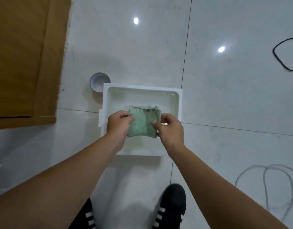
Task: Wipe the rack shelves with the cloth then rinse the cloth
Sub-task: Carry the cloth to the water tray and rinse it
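Note:
A pale green cloth (144, 122) with dark dirt marks along its top edge is stretched flat between both hands. My left hand (119, 125) pinches its left side and my right hand (169, 128) pinches its right side. The cloth hangs over a white rectangular tray (107, 96) on the floor, which holds shallow, slightly cloudy water. No rack is in view.
A grey roll of tape (99, 84) stands at the tray's far left corner. A brown wooden door (25, 60) fills the left. A black cable loop (287, 53) lies far right, a grey cable (273, 180) near right. My black shoes (171, 205) are below the tray.

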The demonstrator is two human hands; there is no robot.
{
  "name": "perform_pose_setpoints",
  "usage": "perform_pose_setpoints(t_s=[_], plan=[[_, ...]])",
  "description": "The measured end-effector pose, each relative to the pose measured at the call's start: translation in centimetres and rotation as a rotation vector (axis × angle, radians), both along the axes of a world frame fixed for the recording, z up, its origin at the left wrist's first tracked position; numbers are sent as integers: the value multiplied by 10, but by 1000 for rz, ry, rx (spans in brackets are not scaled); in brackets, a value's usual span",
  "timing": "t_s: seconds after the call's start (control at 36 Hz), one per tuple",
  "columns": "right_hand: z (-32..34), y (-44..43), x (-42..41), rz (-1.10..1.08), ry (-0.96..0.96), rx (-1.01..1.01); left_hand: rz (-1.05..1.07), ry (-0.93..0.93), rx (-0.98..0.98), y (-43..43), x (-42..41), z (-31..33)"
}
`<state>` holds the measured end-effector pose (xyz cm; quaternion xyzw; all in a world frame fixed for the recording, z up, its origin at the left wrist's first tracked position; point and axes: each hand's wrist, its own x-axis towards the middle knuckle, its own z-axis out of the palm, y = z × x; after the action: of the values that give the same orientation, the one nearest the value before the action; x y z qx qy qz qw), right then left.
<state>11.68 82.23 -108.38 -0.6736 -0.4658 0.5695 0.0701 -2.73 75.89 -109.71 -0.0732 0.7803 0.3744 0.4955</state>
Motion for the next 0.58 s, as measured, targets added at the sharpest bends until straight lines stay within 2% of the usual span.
perform_pose_setpoints(t_s=[0.31, 0.44, 0.58], plan=[[-35, -9, -23, 288, -113, 120, -13, 35, -44, -5, 15, -38], [-43, -13, -30, 283, -167, 147, -134, 186, -71, -2, 24, -40], [-52, -13, -31, 264, -233, 127, -143, 200, -100, 1, 26, -46]])
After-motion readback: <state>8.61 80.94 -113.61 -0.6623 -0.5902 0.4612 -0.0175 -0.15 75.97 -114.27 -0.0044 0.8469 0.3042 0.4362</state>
